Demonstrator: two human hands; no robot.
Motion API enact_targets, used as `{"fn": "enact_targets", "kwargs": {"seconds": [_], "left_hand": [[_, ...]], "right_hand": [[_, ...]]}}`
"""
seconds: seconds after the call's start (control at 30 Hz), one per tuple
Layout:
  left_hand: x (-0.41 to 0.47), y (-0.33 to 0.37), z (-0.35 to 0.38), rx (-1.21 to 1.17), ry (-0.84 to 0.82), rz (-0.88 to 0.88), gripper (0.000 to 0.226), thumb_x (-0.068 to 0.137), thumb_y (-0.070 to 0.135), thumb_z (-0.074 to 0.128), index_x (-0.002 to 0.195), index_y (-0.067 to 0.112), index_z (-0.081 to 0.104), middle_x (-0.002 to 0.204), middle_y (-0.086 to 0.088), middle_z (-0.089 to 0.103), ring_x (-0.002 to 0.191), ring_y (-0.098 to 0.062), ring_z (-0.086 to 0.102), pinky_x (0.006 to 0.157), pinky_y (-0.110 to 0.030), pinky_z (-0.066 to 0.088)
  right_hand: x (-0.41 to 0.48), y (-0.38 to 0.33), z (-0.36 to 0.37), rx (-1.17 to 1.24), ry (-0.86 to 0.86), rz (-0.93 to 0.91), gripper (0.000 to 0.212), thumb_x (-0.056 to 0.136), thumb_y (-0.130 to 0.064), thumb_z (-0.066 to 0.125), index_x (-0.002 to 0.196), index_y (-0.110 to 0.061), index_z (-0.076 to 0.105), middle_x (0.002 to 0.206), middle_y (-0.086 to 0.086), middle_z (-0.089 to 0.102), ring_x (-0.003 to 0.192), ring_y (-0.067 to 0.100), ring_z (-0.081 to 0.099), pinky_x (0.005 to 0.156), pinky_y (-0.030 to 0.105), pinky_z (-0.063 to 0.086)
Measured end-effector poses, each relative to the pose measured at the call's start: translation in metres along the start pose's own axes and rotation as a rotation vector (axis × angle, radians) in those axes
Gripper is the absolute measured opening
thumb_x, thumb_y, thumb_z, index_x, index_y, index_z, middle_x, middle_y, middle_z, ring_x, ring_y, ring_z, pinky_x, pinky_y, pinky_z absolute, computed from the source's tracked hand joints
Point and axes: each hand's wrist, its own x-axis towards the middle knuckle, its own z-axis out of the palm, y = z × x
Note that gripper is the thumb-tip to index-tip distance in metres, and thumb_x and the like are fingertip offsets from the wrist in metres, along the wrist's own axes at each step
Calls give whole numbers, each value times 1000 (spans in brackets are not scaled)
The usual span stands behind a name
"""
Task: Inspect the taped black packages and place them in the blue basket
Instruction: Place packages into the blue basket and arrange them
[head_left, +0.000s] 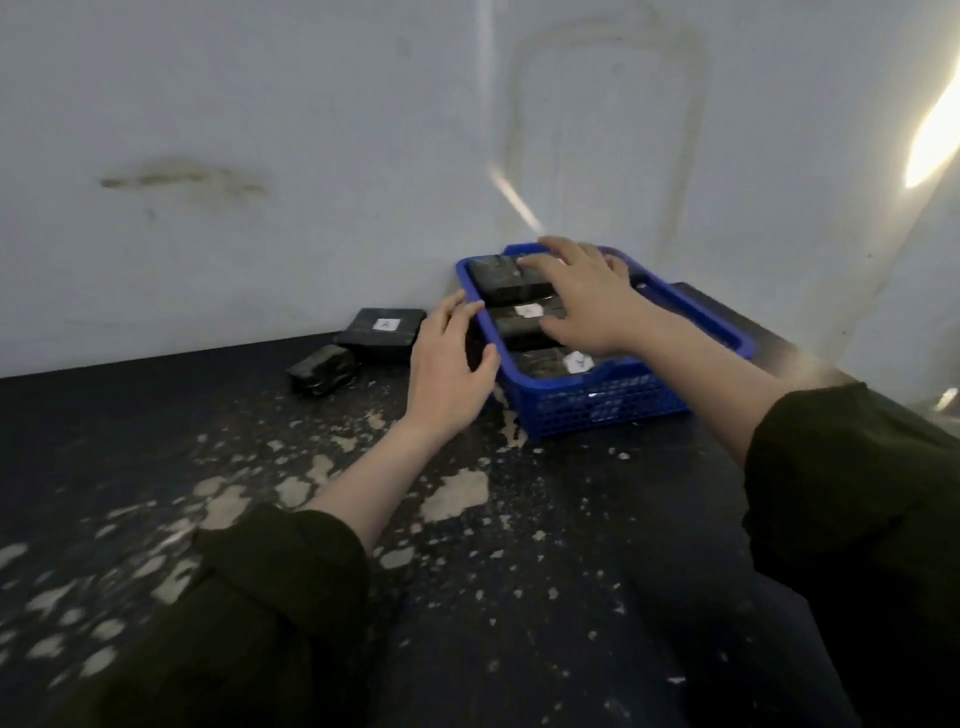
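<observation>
Head view, near to far: two dark olive sleeves (270, 587) come in from the bottom corners, with bare forearms reaching out over a black worktop (519, 571) whose coating has flaked off in pale patches.

The left hand (449, 358) is palm down at the left side of the blue basket (597, 400). Its fingers (457, 312) are relaxed and slightly spread, with the tips at the basket's left rim and the thumb just beside the left wall. Whether it actually touches the plastic cannot be told.

The blue basket stands near the far right corner of the worktop, close to the wall (260, 130), and holds taped black packages in a row. The near package (550, 364) lies by the front wall and shows a white label. The middle package (519, 314), also labelled, lies behind it. The far package (493, 275) sits highest, at the back end.

The right hand (587, 296) is stretched palm down over the middle and far packages. Its fingers (550, 247) are spread wide and straight and curl round nothing; the motion blur hides whether they press on the tape.

Outside the basket, at the far edge of the worktop to its left, lies a flat package (382, 335) with a white label, close to the wall. A small package (322, 370) sits askew just in front of it. The wall is pale and stained, with a bright glare (930, 145) at the right.
</observation>
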Motion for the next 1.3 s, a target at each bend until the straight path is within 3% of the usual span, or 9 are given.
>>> {"fn": "enact_targets", "kwargs": {"seconds": [0.33, 0.6, 0.7, 0.83, 0.93, 1.0, 1.07, 1.17, 1.3], "left_hand": [[-53, -119, -122, 346, -38, -448, 65, 93, 33, 61, 149, 10, 36, 158, -10, 26, 146, -28, 24, 119, -42, 25], [-75, -164, -157, 407, -121, -553, 68, 95, 38, 59, 150, 11, 31, 159, -8, 22, 146, -28, 23, 118, -42, 27], [-77, -170, -161, 382, -133, -555, 66, 95, 36, 60, 149, 12, 33, 158, -8, 23, 146, -27, 24, 119, -41, 26], [-76, -168, -163, 319, -149, -543, 64, 95, 34, 60, 149, 11, 34, 156, -7, 26, 145, -26, 27, 118, -40, 28], [-76, -158, -165, 227, -118, -528, 62, 96, 32, 59, 148, 11, 34, 153, -7, 30, 141, -25, 33, 115, -36, 31], [-78, -149, -166, 116, -91, -554, 63, 95, 36, 60, 148, 13, 34, 151, -6, 35, 133, -28, 44, 111, -41, 39], [-82, -141, -168, -60, -44, -588, 66, 92, 42, 63, 147, 19, 35, 146, -2, 42, 121, -22, 55, 101, -43, 49], [-94, -122, -170, -388, -11, -593, 63, 92, 33, 67, 147, 22, 37, 139, 5, 48, 111, -4, 56, 92, -27, 50], [-112, -101, -169, -723, 22, -601, 65, 88, 21, 72, 145, 24, 42, 133, -3, 57, 115, -20, 64, 94, -41, 56]], "right_hand": [[44, -147, 92, 24, -210, -218, 73, 94, -27, 60, 157, -25, 23, 166, 4, 11, 152, 30, 8, 120, 61, 15], [99, -200, 143, -143, -239, -221, 84, 97, -14, 52, 160, -28, -2, 168, 3, -1, 153, 40, -7, 118, 65, 8], [111, -206, 150, -215, -264, -240, 80, 98, -8, 52, 159, -31, 6, 168, 4, 9, 153, 40, -5, 116, 69, 3], [109, -209, 150, -182, -165, -258, 68, 98, -12, 56, 155, -33, 25, 159, 6, 31, 151, 37, 10, 116, 69, 0], [95, -210, 146, 80, -111, -222, 56, 100, -24, 56, 150, -35, 34, 149, 8, 38, 144, 34, 25, 116, 63, 12], [78, -212, 140, 419, -82, -192, 53, 99, -23, 59, 147, -31, 40, 138, 9, 42, 132, 30, 41, 111, 43, 29], [57, -215, 132, 642, -83, -197, 52, 97, -22, 63, 145, -25, 45, 130, 7, 48, 122, 23, 50, 101, 24, 35], [25, -219, 124, 813, -99, -150, 41, 94, -30, 67, 133, -25, 54, 118, -1, 59, 109, 15, 58, 98, 33, 49], [-15, -221, 113, 1124, -139, 67, 20, 93, -35, 68, 105, -22, 60, 104, 4, 68, 90, 17, 67, 71, 31, 59]]}}
